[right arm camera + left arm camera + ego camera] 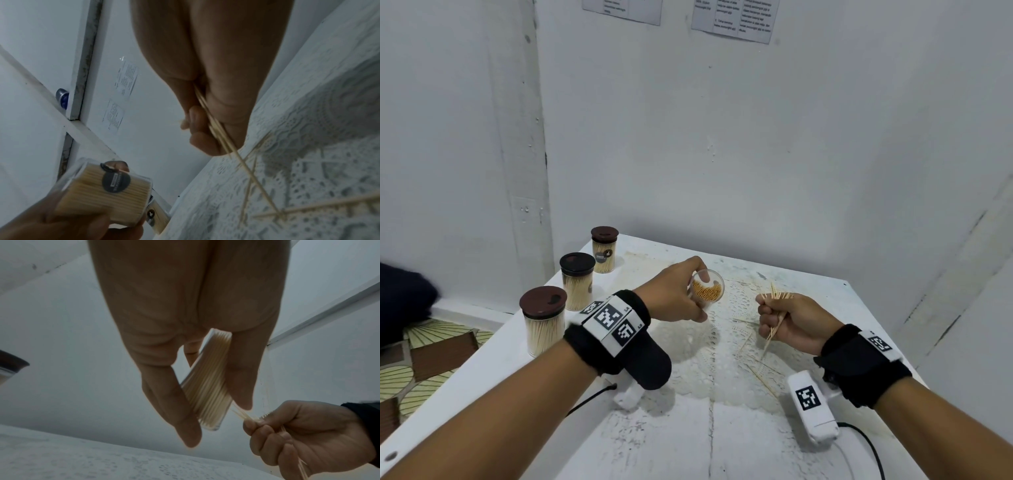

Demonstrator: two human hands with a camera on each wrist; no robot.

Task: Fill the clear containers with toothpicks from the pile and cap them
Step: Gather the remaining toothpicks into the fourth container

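Note:
My left hand [681, 294] grips an uncapped clear container [707, 287] above the table, tilted so its open mouth faces me and the packed toothpick tips show. The same container [207, 382] sits between my left fingers in the left wrist view, and the container [107, 190] also shows at lower left of the right wrist view. My right hand [784, 318] is closed in a fist around a small bunch of toothpicks [777, 308], just right of the container's mouth. A few loose toothpicks [265, 194] lie on the lace mat [726, 342].
Three capped, filled containers with dark brown lids stand along the table's left edge: near [542, 320], middle [577, 281], far [604, 248]. The white table [688, 438] meets a white wall behind. Cables run from both wrist cameras.

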